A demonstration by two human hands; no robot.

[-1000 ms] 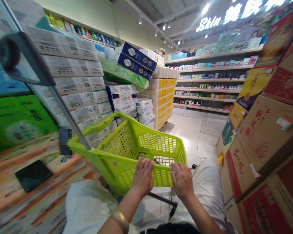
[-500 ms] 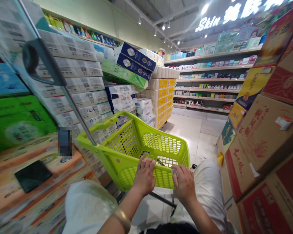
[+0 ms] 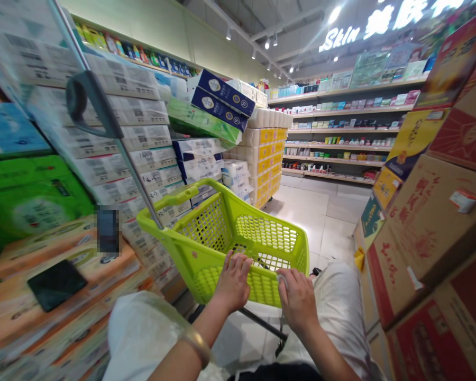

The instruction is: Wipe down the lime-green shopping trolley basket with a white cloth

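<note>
A lime-green shopping cart (image 3: 257,283) with perforated basket walls stands before my knees, tilted in view. Its grey handle (image 3: 97,108) rises on a metal pole at the left. My left hand (image 3: 234,280) grips the near rim, fingers hooked over the top edge. Farther right along the same rim, my right hand (image 3: 297,296) is closed, knuckles up. Something small and whitish shows beside its thumb, too little to name. The basket floor is partly hidden behind the near wall.
Stacked tissue packs (image 3: 150,159) rise on the left. On orange packs (image 3: 19,296) lie a dark flat tablet-like thing (image 3: 56,284) and a blurred-out item (image 3: 108,230). Cardboard boxes (image 3: 432,227) are piled on the right. Stocked shelves (image 3: 341,135) line the back, beyond a tiled floor (image 3: 301,201).
The cart's handle and left end have shifted to the right in view, the pole leaning less far left. Both hands keep nearly the same place on the rim.
</note>
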